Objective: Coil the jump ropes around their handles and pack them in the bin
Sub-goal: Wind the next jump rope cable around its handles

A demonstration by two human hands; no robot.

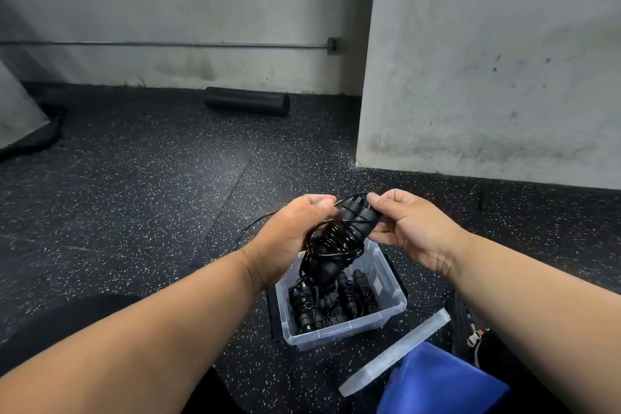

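A black jump rope (339,235), partly coiled round its handles, was gripped by the left hand (289,239) and pinched at the top by the right hand (410,228), just above the clear bin (389,279). More coiled ropes (322,302) were packed inside. Open floor (134,195) was left all around. The bin's far edge was hidden.

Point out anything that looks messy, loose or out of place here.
The jump rope held over the clear bin is untidy: a loose strand loops out past the left hand instead of lying wound round the handles. The bin's lid lies off on the floor. Nothing looks damaged.
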